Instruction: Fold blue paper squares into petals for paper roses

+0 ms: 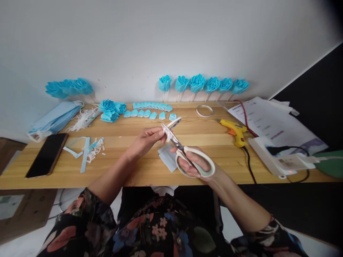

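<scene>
Your right hand (197,162): fingers curled through loops of cream-handled metal scissors (180,146), blades parted. Below, pale-blue flat fabric pieces (167,159) on wood-grain tabletop (139,175). Your left hand (148,138): fingers pinching small white crumpled piece (168,135) at blades, above tabletop. Farther: light-blue folded petal-shaped pieces (147,113), rowed. Farthest: bright-blue ruffled flowers (197,83) by white wall (128,43).

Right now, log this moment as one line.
left hand: pinching white piece | right hand: holding scissors, blades at piece | glue gun: on table
</scene>
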Available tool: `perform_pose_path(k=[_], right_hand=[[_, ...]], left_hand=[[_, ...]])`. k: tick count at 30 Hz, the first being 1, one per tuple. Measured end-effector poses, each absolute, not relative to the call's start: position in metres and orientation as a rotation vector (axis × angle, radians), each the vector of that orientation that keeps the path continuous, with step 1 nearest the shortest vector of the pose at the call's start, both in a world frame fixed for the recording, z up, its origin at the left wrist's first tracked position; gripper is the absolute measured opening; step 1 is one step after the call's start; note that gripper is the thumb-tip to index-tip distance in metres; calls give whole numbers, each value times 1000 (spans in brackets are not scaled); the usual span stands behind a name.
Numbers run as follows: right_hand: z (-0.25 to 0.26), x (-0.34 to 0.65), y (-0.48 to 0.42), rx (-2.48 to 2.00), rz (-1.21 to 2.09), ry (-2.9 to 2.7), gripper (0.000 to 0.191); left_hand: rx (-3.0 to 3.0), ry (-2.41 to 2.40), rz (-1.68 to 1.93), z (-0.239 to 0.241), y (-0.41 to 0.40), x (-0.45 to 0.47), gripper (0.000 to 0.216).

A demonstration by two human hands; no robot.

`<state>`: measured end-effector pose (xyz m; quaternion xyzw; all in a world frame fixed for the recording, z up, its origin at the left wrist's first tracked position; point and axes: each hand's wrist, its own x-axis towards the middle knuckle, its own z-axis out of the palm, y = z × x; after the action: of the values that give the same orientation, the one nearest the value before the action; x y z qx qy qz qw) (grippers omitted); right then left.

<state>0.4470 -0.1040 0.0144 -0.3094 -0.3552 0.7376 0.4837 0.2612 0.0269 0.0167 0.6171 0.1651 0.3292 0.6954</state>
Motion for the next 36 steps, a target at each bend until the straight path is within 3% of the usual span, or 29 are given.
perform_pose_path(k=[9, 17, 23, 36], right_hand=[[22, 425, -108, -814, 1892, -1066, 43], [18, 445, -114, -717, 1741, -1159, 54], [-4, 453, -112, -598, 1691, -1159, 55], [0, 451, -105, -649, 1791, -1122, 54]], left_hand=[[1288, 457, 788, 2, 35, 268, 34], [1181, 480, 869, 11, 33, 268, 32], [1186, 470, 841, 14, 31, 271, 42], [1227, 455, 749, 13, 32, 268, 57]])
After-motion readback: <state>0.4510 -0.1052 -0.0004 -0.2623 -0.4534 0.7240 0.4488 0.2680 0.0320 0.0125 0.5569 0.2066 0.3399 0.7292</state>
